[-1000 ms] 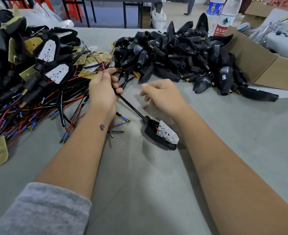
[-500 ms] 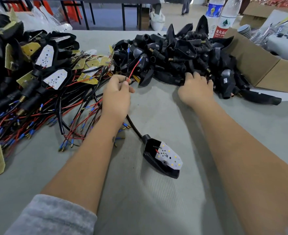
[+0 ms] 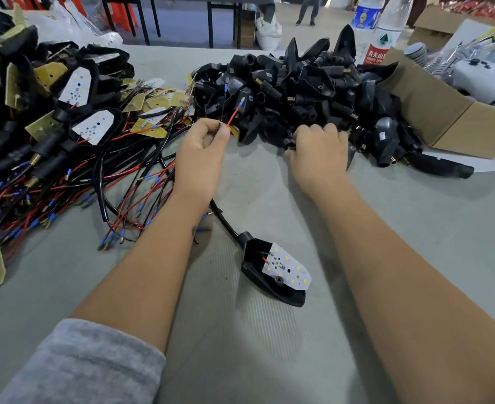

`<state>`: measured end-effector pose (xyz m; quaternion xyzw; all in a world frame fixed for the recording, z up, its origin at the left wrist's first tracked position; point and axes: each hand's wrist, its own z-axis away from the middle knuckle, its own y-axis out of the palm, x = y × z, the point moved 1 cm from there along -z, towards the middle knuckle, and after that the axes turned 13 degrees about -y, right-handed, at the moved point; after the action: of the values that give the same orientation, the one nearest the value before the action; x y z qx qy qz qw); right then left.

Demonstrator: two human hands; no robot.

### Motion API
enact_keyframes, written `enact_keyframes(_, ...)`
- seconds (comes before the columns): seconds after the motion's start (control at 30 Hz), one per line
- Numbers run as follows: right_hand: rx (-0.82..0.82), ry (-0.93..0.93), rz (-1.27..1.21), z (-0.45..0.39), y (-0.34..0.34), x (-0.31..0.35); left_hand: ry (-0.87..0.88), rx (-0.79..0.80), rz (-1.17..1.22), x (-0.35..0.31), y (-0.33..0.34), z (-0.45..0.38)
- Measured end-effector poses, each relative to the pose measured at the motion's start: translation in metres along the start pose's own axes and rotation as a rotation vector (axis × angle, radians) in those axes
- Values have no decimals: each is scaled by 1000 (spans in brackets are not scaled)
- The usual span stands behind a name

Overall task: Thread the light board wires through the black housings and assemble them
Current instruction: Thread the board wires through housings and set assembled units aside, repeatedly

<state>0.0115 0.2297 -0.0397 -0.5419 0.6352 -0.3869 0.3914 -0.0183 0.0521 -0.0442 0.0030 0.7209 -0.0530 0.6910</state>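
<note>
My left hand (image 3: 201, 154) pinches the ends of a red and a black wire (image 3: 232, 116), which stick up past my fingertips. My right hand (image 3: 319, 153) reaches into the near edge of a heap of empty black housings (image 3: 301, 91), fingers curled round one of them (image 3: 352, 156). An assembled black housing (image 3: 258, 268) with a white light board (image 3: 287, 268) lies on the grey table between my forearms, its black cable running up under my left wrist.
A tangle of assembled housings, boards and red and black wires (image 3: 65, 147) fills the left side. A cardboard box (image 3: 433, 112) stands at the right. Two water bottles (image 3: 383, 30) stand behind the housings.
My right hand has dug into the housing heap and curled its fingers. My left hand has lifted the wire ends slightly toward the heap.
</note>
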Motion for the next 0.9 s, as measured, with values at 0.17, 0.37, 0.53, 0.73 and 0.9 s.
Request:
enact_keyframes(0.17,-106,86,-418,-1,-1,31,10,17,-107,3,0,0)
enact_keyframes(0.37,-241,460,-1554,4,-7,62,8,48,-163,5,0,-3)
enact_keyframes(0.53,-282,519,-1879,6,-7,59,38,70,-88,4,0,0)
enact_keyframes(0.73,-415,649,-1933,6,-4,49,37,76,-36,1,1,5)
enact_keyframes(0.9,-405,669,-2060,7,-5,46,16,104,-85,-2,-1,9)
